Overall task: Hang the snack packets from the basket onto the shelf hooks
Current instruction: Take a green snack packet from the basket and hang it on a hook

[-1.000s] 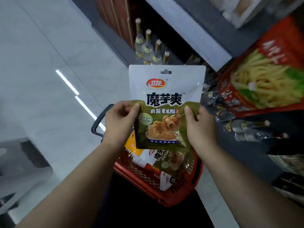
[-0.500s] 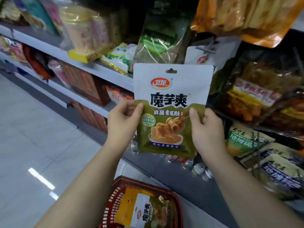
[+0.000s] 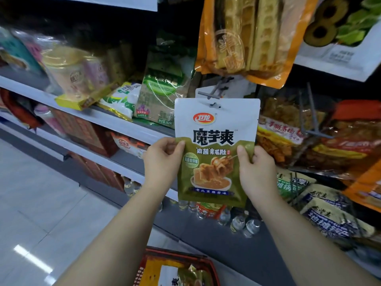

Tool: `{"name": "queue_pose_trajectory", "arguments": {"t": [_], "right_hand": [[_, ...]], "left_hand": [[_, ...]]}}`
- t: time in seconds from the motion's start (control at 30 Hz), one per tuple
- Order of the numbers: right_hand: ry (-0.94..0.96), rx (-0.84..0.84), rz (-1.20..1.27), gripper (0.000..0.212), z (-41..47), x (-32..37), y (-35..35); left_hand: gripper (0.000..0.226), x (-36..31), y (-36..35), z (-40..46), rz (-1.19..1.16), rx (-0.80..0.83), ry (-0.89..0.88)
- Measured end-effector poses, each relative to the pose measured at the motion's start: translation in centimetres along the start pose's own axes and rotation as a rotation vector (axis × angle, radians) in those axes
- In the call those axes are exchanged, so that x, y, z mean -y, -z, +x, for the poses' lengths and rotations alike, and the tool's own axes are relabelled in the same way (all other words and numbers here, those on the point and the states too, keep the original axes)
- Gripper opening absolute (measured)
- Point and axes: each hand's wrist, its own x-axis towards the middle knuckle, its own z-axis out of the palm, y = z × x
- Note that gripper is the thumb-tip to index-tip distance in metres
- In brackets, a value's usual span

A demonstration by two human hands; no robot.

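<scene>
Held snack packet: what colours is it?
White top, olive-green bottom on the snack packet, with a red logo; seen in the head view.

Small clear bottles (image 3: 237, 220) stand on the bottom shelf above a pale tiled floor (image 3: 41, 203).

I see the left hand (image 3: 162, 159) and right hand (image 3: 255, 168) pinching the side edges of an upright white-and-green snack packet (image 3: 216, 149). Its hang hole sits just below the grey hook (image 3: 214, 90) tip. The red basket (image 3: 212, 271) on the floor holds more packets. An orange bag (image 3: 247, 38) hangs above the hook.
</scene>
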Motion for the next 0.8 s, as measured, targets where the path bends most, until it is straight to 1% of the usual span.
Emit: {"name": "queue_pose_trajectory", "arguments": {"t": [0.13,0.27,0.4,0.53,0.67,0.8], "right_hand": [[-0.004,0.018,-0.025,0.032,0.9,0.0,-0.4],[-0.025,0.017,-0.023,0.032,1.6,-0.3,-0.7],[-0.021,0.014,-0.040,0.033,3.3,-0.7,-0.7],[-0.029,0.002,-0.077,0.036,5.9,-0.8,-1.0],[-0.053,0.006,-0.142,0.038,8.9,-1.0,-1.4],[-0.092,0.032,-0.145,0.035,10.4,-1.5,-1.5]], "left_hand": [[0.011,0.3,-0.5,1.1,0.018,-0.011,0.030],[0.013,0.4,-1.2,2.0,0.067,0.013,0.029],[0.023,-0.2,-2.4,2.9,0.214,0.037,0.016],[0.020,-1.9,-3.8,4.4,0.374,0.007,0.004],[0.025,-2.9,-5.3,5.8,0.597,0.030,-0.058],[0.026,-2.7,-5.9,6.2,0.647,0.050,-0.075]]}}
